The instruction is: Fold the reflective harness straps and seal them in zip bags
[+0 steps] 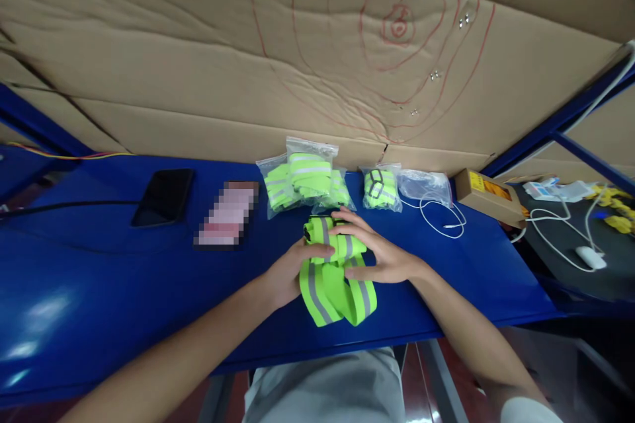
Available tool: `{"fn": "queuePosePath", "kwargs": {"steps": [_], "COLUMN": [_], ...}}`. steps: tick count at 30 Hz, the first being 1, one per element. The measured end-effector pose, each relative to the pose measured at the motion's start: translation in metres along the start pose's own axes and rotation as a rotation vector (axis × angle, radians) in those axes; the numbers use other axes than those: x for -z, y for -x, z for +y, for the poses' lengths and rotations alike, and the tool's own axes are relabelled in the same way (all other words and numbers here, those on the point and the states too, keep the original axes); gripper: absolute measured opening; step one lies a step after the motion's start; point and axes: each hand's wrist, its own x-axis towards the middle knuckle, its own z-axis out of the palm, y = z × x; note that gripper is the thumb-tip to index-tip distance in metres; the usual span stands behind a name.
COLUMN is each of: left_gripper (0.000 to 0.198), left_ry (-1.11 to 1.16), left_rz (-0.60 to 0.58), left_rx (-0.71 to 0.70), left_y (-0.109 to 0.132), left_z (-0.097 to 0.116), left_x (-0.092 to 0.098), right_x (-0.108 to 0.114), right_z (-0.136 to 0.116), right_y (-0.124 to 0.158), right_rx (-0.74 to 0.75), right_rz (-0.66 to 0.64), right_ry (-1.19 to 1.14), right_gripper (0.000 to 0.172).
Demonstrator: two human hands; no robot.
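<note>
- The bench (99,291) is bare at near left, so there is wide room to pass.
- Further back on the left lie a phone (163,197) and a blurred card (227,213), just apart.
- Bags (302,178) crowd the back middle, against the cardboard wall (198,79).
- Bands (337,284) fill the near middle.
- At back right lie a cable (441,215) and a box (489,195), with bare bench in front of them.

Blue table (99,264), glossy top. On it we count, from left to right:
- a black cable (59,203) running in from the left edge
- a black phone (163,196)
- a flat pinkish item (227,213) near the phone, too blurred for us to identify
- a heap of clear bags (302,178) with folded green straps, at the back edge
- a smaller bag (381,188) holding one strap
- an empty clear bag (425,184)
- a looped white cable (441,215)
- a brown cardboard box (489,195) at the right back corner

Near the front edge we note a loose green strap (337,284) with grey stripes.
</note>
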Motion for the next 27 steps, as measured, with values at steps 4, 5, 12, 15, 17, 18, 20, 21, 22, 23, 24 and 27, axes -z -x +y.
{"fn": "queuePosePath", "kwargs": {"steps": [4, 5, 12, 15, 17, 18, 20, 21, 22, 23, 24, 27], "left_gripper": [0.072, 0.076, 0.064, 0.074, 0.064, 0.053, 0.035, 0.031, 0.029, 0.030, 0.032, 0.045], "left_ry": [-0.112, -0.130, -0.112, -0.017, 0.056, 0.094, 0.159, 0.180, 0.201, 0.230, 0.265, 0.333], "left_rz": [0.009, -0.031, -0.112, -0.070, -0.028, -0.012, -0.003, -0.007, -0.026, -0.059, -0.102, -0.222], "left_rx": [-0.053, -0.072, -0.070, -0.059, -0.048, -0.035, -0.004, 0.009, 0.019, 0.027, 0.033, 0.046], "left_y": [-0.004, -0.005, -0.004, -0.004, -0.004, -0.005, -0.004, -0.003, -0.002, 0.000, 0.001, 0.003], "left_z": [0.004, 0.004, 0.001, -0.001, -0.003, -0.004, -0.005, -0.004, -0.003, -0.002, -0.001, 0.002], "left_x": [0.006, 0.008, 0.014, 0.005, -0.001, -0.003, -0.004, -0.004, -0.003, -0.002, 0.000, 0.003], "right_x": [-0.002, -0.004, -0.027, -0.031, -0.031, -0.031, -0.028, -0.027, -0.025, -0.023, -0.021, -0.018], "right_z": [0.009, 0.010, 0.002, -0.003, -0.005, -0.005, -0.005, -0.005, -0.004, -0.003, -0.002, 0.002], "right_y": [-0.003, -0.004, -0.010, -0.009, -0.008, -0.008, -0.007, -0.006, -0.006, -0.005, -0.005, -0.004], "right_rx": [-0.212, -0.277, -0.390, -0.383, -0.374, -0.362, -0.314, -0.272, -0.213, -0.141, -0.066, 0.114], "right_rz": [0.232, 0.274, 0.325, 0.370, 0.413, 0.435, 0.461, 0.464, 0.465, 0.462, 0.449, 0.373], "right_ry": [-0.489, -0.583, -0.651, -0.543, -0.509, -0.497, -0.443, -0.391, -0.321, -0.241, -0.163, 0.014], "right_gripper": [0.075, 0.076, 0.073, 0.059, 0.053, 0.053, 0.052, 0.050, 0.046, 0.039, 0.032, 0.017]}}
